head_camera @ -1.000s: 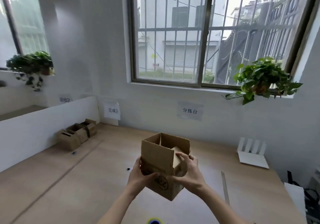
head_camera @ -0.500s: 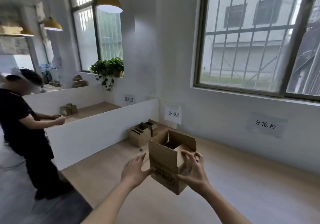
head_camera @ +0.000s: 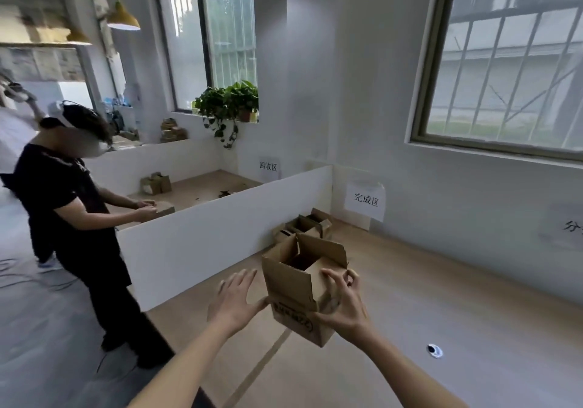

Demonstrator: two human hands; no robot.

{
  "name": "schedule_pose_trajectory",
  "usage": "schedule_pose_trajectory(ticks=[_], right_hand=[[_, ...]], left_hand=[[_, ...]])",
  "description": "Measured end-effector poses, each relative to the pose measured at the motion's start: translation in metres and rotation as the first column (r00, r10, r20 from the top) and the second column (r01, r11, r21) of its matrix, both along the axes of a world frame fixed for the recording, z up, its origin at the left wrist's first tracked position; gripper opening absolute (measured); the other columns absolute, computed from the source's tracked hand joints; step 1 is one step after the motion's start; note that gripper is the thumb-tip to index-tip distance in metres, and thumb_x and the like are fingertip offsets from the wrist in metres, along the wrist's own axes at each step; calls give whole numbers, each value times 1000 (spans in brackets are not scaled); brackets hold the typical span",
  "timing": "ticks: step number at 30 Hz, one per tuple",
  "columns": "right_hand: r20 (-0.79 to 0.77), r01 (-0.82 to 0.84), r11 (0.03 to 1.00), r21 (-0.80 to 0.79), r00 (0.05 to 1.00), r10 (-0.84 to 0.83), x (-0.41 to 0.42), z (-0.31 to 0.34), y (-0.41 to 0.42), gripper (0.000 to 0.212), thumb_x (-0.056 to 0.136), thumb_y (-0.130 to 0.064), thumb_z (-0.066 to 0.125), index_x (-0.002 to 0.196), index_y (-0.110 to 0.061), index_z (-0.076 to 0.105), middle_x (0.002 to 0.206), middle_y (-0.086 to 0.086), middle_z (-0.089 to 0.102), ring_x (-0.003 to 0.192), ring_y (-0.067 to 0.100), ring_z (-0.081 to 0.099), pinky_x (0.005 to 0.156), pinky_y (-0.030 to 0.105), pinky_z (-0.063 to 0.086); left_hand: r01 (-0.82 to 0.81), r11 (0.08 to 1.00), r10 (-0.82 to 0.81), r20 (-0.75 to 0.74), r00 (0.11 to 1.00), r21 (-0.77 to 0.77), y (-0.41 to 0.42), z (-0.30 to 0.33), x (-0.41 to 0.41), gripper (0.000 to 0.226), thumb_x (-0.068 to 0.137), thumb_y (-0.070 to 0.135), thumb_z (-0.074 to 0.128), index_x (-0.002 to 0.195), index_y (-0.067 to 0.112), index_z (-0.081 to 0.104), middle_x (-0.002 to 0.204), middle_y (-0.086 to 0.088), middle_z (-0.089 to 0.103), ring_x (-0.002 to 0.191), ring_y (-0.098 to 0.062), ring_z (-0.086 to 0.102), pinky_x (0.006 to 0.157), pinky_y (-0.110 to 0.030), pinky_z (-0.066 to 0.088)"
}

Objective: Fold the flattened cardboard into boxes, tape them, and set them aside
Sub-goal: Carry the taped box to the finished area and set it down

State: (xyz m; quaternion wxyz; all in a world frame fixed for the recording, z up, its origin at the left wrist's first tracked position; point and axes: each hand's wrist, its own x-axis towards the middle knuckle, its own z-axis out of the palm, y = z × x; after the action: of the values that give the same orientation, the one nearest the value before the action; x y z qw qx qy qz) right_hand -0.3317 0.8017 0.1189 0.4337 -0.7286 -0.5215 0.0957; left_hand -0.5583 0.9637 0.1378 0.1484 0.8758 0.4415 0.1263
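cardboard box (head_camera: 296, 284) | right hand (head_camera: 342, 308) grip curled on its side | left hand (head_camera: 235, 302) grip flat, thumb touching

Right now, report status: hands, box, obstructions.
Left hand open, thumb against the cardboard box. Right hand gripping its right side. Box held up, top flaps open, untaped. Finished boxes ahead by the divider.

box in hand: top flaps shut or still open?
Open. The cardboard box has its top flaps standing up and the dark inside shows; no tape visible there. The right hand grips its side.
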Motion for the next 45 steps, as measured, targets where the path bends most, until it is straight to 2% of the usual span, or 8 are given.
schedule_pose_trajectory(ticks=[8,15,24,31,35,38,42,45], right_hand=[[-53,35,997,-63,998,-38,33,-25,153,98,54,-48,89,140,-44,42,147,-1,11,139,33,27,118,45,34],[-90,74,986,-149,992,-88,53,-53,234,95,57,-44,88,139,-48,40,151,-4,6,144,35,20,119,50,33],[-67,175,943,-282,977,-201,84,-138,347,97,53,-60,81,136,-57,32,150,-7,6,144,31,20,117,46,36],[-128,203,897,-394,954,-272,102,-200,442,95,54,-61,82,131,-62,26,153,-10,0,148,25,7,123,40,21],[-171,207,877,-434,937,-305,117,-220,486,97,55,-53,85,135,-54,30,152,-6,3,149,27,10,125,42,22],[-166,229,860,-456,927,-335,131,-226,509,100,59,-42,90,134,-57,26,151,-3,6,147,28,17,121,44,31],[-123,246,811,-530,925,-361,144,-232,527,99,67,-35,88,138,-56,21,161,-6,-19,154,30,9,112,29,36],[-51,276,743,-610,922,-384,149,-238,535,99,76,-26,86,148,-44,19,162,-1,-30,152,32,21,111,35,44]], left_hand=[[-24,1000,23,-62,998,-12,154,6,26,78,93,69,49,157,33,26,162,7,30,150,-16,25,120,-35,17],[51,996,-57,-83,995,-76,247,-17,57,79,92,69,51,158,36,23,164,7,26,150,-16,25,122,-36,18],[287,947,-307,-149,940,-144,374,-98,131,82,92,62,57,158,43,13,167,9,16,153,-16,16,125,-38,15],[460,878,-479,-240,844,-136,479,-175,188,76,97,41,59,158,44,14,168,7,13,154,-16,14,125,-36,8],[572,813,-580,-254,774,-112,521,-207,217,69,97,23,60,155,40,28,161,8,31,149,-12,26,125,-35,10],[596,803,-583,-249,773,-31,541,-216,237,55,96,26,61,147,37,42,145,11,50,137,-11,42,121,-35,18],[663,748,-616,-331,715,38,555,-221,257,41,100,33,51,141,34,46,129,7,60,122,-19,52,112,-39,28],[701,710,-633,-375,677,68,553,-223,266,34,102,31,48,136,30,49,117,4,64,111,-23,57,105,-41,32]])
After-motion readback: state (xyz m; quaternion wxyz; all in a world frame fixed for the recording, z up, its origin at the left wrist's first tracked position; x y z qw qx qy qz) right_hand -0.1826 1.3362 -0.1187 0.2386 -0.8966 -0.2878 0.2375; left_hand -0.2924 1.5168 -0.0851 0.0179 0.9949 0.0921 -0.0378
